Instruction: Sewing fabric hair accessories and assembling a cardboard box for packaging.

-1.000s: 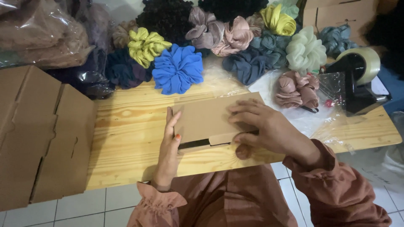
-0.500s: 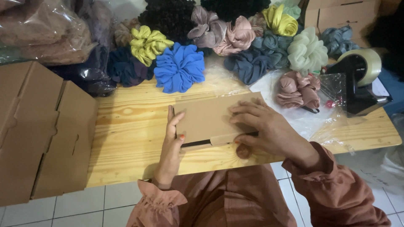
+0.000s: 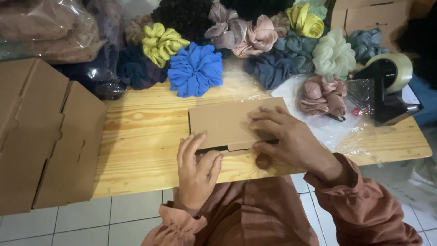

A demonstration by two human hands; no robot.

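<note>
While both hands (image 3: 291, 139) press it, cardboard box (image 3: 227, 123) lies flat beneath

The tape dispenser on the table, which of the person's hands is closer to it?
Right. The right hand lies flat on the cardboard box, on the side toward the tape dispenser. The left hand is at the box's near left edge, farther off.

The flat brown cardboard box (image 3: 230, 124) looks matt and smooth. The pale pine wood worktop (image 3: 145, 141) shows grain with a light sheen. The royal-blue cloth scrunchie (image 3: 195, 69) is soft, ruffled and matt. On the right, crinkled clear plastic wrap (image 3: 359, 132) is glossy, as is the tape roll (image 3: 399, 69).
</note>
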